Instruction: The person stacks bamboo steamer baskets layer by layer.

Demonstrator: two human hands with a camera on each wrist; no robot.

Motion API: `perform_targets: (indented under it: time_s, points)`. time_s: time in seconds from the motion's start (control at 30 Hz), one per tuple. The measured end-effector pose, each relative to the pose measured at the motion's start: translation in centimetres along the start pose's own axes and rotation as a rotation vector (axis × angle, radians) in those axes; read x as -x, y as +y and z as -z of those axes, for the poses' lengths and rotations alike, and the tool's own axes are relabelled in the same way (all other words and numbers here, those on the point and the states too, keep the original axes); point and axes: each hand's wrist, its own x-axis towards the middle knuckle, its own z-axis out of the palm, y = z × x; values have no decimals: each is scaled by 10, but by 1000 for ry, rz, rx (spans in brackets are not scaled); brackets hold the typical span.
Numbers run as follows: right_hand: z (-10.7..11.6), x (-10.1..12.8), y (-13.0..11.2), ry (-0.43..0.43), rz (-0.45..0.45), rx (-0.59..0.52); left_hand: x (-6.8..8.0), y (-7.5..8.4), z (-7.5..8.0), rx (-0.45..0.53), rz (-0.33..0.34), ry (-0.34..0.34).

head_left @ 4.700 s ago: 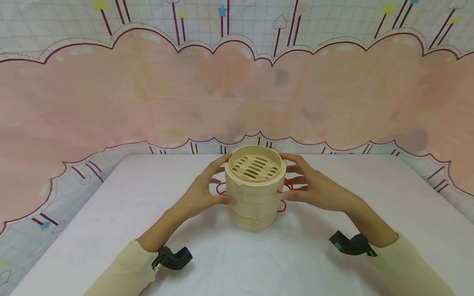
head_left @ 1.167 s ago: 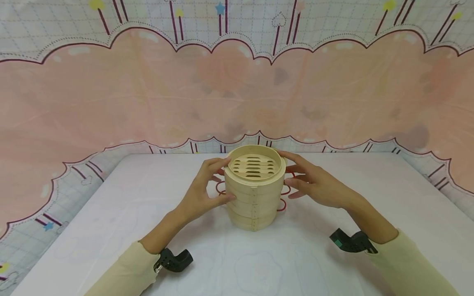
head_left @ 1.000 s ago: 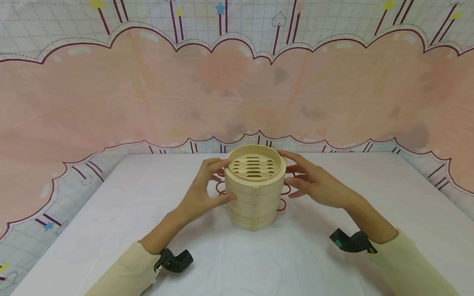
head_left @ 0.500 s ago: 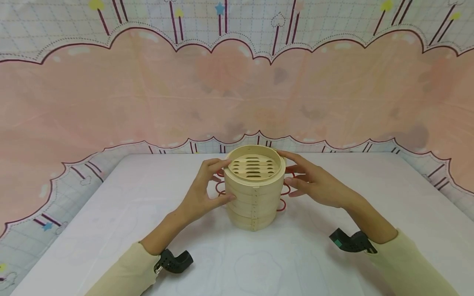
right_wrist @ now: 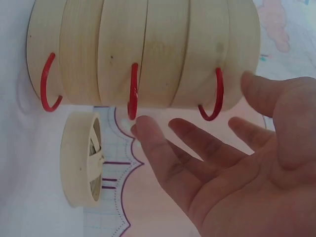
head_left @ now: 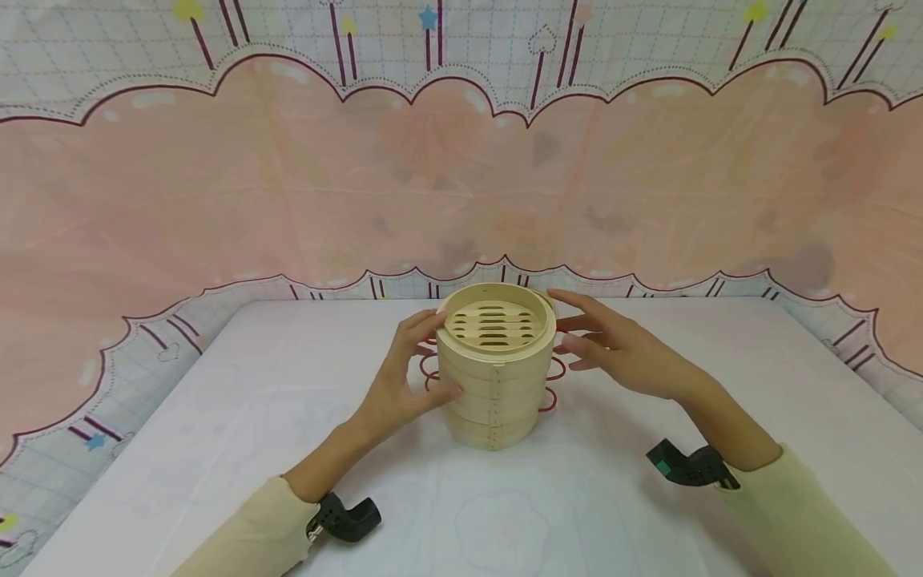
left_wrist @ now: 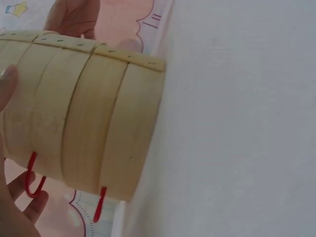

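Observation:
A round bamboo steamer (head_left: 497, 385) of stacked tiers stands upright on the white table, its slotted top facing up. Red loops (right_wrist: 133, 91) stick out from its sides. My left hand (head_left: 398, 389) holds the steamer's left side, thumb against the front wall and fingers by the upper rim. Beside a red loop, some of its fingertips show in the left wrist view. My right hand (head_left: 627, 349) is at the right side with fingers spread and relaxed; a gap shows between its palm and the wall.
A small round bamboo piece (right_wrist: 79, 160) with crossed slats lies on the table behind the steamer, hidden in the head view. The white table (head_left: 303, 361) ends at a patterned peach backdrop (head_left: 288, 192). Each wrist carries a black camera mount (head_left: 349, 517).
The steamer was turned slightly earlier, bringing its stitched seam and slots round; it has since stayed put. My right hand has just drawn back to the right, and my left hand has shifted slightly.

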Motion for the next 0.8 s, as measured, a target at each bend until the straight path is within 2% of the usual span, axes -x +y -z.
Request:
perform_targets:
  time_s: [0.13,0.27,0.37,0.47,0.53,0.7,0.8]
  points:
    - [5,-2,3,62,25,0,4,0,-6,32,53,28]
    - [8,-6,12,151,41,-32,12,-21,-14,83,90,55]
    - [9,-10,22,204,46,-83,16,-36,-18,127,92,69]
    - [9,-14,34,255,25,-136,16,-33,-19,170,103,85]
    - [8,-17,41,286,2,-156,15,-25,-18,185,105,91]
    - [3,-27,63,330,-49,-145,11,-5,-15,196,106,95]
    - [1,-34,76,336,-73,-161,11,-2,-14,184,103,95]
